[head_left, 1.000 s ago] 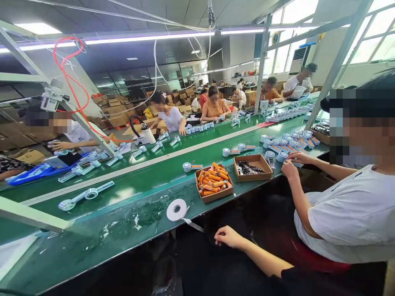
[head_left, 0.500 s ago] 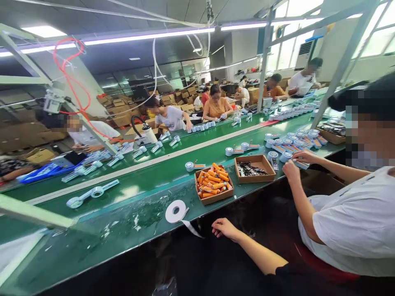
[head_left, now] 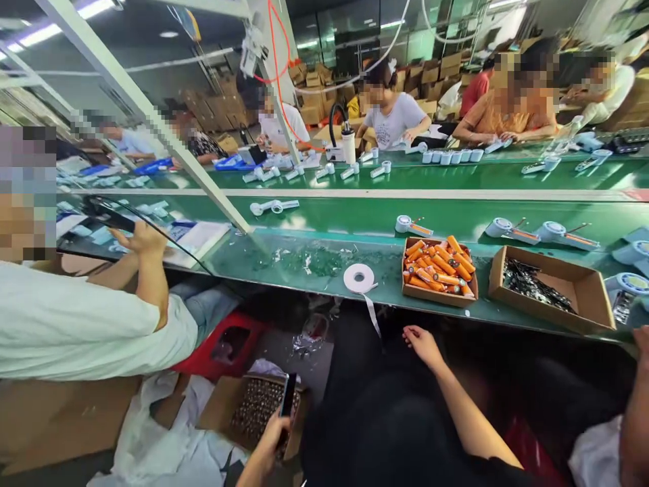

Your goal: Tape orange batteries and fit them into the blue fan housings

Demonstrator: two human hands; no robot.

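Observation:
A dark phone (head_left: 289, 396) is upright in my left hand (head_left: 271, 439), low in the view, beside an open carton of small metallic parts (head_left: 257, 408). My right hand (head_left: 422, 343) hangs just off the front edge of the green bench, its fingers loosely curled together; whether anything small is between them I cannot make out. Above it on the bench (head_left: 314, 270) lie a roll of white tape (head_left: 359, 278) with a loose end hanging down, and a small carton of orange cylinders (head_left: 439, 269).
A carton of dark strips (head_left: 552, 287) stands at the right. Light blue devices (head_left: 276, 206) lie on the green belt (head_left: 334, 215). A neighbour's arm (head_left: 147, 264) is at the left, and a slanted metal post (head_left: 167, 142) rises from the bench.
The view has swung left and down, so bench items appear further right. My left hand with the phone and the neighbour at the left have come into view. My right hand remains below the bench edge.

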